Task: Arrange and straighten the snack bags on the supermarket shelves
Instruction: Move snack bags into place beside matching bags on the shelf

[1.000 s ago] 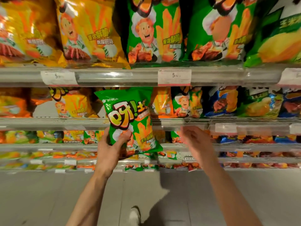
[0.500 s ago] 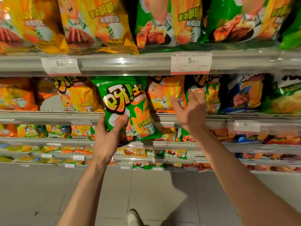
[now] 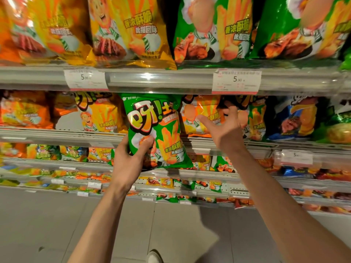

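My left hand (image 3: 131, 160) grips a green snack bag (image 3: 155, 130) by its lower left part, holding it upright in front of the second shelf (image 3: 57, 136). My right hand (image 3: 222, 128) reaches into that shelf with fingers spread. Its fingertips touch the top of a green bag (image 3: 255, 120) standing beside an orange bag (image 3: 199, 116). Whether the fingers pinch that bag is hidden.
Large yellow bags (image 3: 123, 31) and green bags (image 3: 214, 31) fill the top shelf above price tags (image 3: 236, 81). A blue bag (image 3: 296, 118) stands right of my hand. Lower shelves (image 3: 190, 176) hold smaller bags. Grey floor and my shoe (image 3: 154, 257) lie below.
My right hand rose from below the second shelf into it, up to the bags there. My left hand lifted the green bag slightly. The view moved closer to the shelves.
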